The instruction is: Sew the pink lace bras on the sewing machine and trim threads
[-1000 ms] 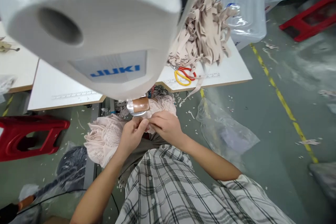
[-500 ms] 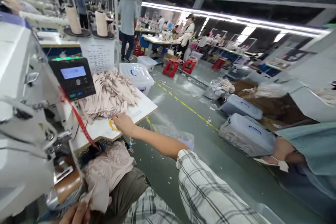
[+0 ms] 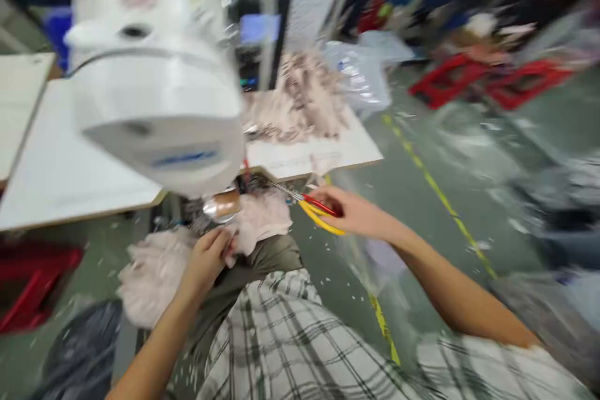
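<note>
My right hand (image 3: pixel 344 212) is closed on a pair of scissors (image 3: pixel 323 209) with red and yellow handles, whose blades point left toward the sewing machine. A small pale strip (image 3: pixel 319 170) shows just above that hand; I cannot tell whether it is held. With its fingers pinched, my left hand (image 3: pixel 213 253) grips the edge of a pale pink fabric piece (image 3: pixel 262 219) lying over my knee. That fabric lies beside the machine's metal cylinder arm (image 3: pixel 224 205). More pink fabric (image 3: pixel 157 272) hangs in a bunch to the left of my left hand.
The white sewing machine head (image 3: pixel 162 94) stands above and left of my hands. A heap of pink fabric strips (image 3: pixel 300 100) lies on the white tabletop (image 3: pixel 276 159). Plastic boxes (image 3: pixel 359 75) and red stools (image 3: pixel 450 78) stand on the floor behind, right.
My right hand has lifted the scissors off the tabletop and brought them nearer the fabric on my lap. My left hand still pinches pink fabric. The view has swung left and down.
</note>
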A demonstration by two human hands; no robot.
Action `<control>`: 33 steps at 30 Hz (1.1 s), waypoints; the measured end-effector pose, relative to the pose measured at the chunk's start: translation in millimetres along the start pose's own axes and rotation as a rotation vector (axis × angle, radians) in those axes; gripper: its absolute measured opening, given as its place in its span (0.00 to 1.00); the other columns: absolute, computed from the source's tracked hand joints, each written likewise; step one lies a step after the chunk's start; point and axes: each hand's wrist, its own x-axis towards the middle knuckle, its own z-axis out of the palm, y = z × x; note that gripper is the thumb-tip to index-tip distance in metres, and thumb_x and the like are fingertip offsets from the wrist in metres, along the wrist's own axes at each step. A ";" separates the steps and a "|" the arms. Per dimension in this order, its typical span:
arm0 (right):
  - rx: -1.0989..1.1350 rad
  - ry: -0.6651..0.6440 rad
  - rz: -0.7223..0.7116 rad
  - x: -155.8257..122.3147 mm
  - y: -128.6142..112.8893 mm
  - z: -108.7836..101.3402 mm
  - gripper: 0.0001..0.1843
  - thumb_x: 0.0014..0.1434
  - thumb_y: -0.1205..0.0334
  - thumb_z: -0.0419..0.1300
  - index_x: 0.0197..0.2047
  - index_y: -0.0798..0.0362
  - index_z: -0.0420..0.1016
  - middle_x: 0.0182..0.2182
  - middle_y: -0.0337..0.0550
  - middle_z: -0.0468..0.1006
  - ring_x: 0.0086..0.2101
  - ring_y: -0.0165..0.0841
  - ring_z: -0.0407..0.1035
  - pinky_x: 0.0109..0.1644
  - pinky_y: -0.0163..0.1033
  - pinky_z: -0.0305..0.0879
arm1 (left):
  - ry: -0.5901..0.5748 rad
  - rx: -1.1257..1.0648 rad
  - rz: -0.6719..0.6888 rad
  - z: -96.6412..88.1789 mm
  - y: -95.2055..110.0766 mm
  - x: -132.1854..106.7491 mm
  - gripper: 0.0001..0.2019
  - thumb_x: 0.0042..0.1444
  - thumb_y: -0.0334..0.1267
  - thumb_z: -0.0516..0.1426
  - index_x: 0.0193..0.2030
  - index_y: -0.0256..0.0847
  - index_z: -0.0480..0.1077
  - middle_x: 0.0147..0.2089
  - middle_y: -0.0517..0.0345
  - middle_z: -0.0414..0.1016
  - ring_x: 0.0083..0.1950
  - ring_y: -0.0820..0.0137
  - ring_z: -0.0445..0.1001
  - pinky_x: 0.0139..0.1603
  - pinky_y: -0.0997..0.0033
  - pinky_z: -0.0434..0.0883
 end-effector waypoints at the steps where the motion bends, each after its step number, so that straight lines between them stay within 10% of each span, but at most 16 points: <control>1: -0.039 -0.138 0.005 -8.8 -2.1 8.1 0.21 0.54 0.61 0.65 0.52 0.48 0.76 0.39 0.44 0.81 0.30 0.32 0.73 0.30 0.36 0.69 | -0.003 -0.092 -0.104 1.3 -5.7 0.2 0.24 0.61 0.57 0.50 0.30 0.39 0.72 0.26 0.52 0.74 0.25 0.69 0.71 0.26 0.69 0.71; 11: -0.234 -0.236 -0.182 -31.3 -28.3 93.1 0.20 0.58 0.59 0.61 0.54 0.50 0.70 0.47 0.51 0.77 0.42 0.41 0.75 0.42 0.47 0.74 | -0.036 -0.619 -0.386 2.5 -19.8 -5.1 0.16 0.57 0.51 0.58 0.30 0.38 0.68 0.30 0.58 0.71 0.27 0.76 0.65 0.26 0.78 0.64; 33: -0.137 -0.216 -0.081 -31.3 -20.0 92.4 0.20 0.60 0.59 0.61 0.56 0.45 0.68 0.46 0.44 0.75 0.35 0.34 0.72 0.37 0.39 0.70 | -0.100 -0.816 -0.449 -14.0 -20.6 -4.5 0.11 0.53 0.41 0.58 0.24 0.37 0.67 0.25 0.59 0.67 0.23 0.78 0.60 0.24 0.76 0.59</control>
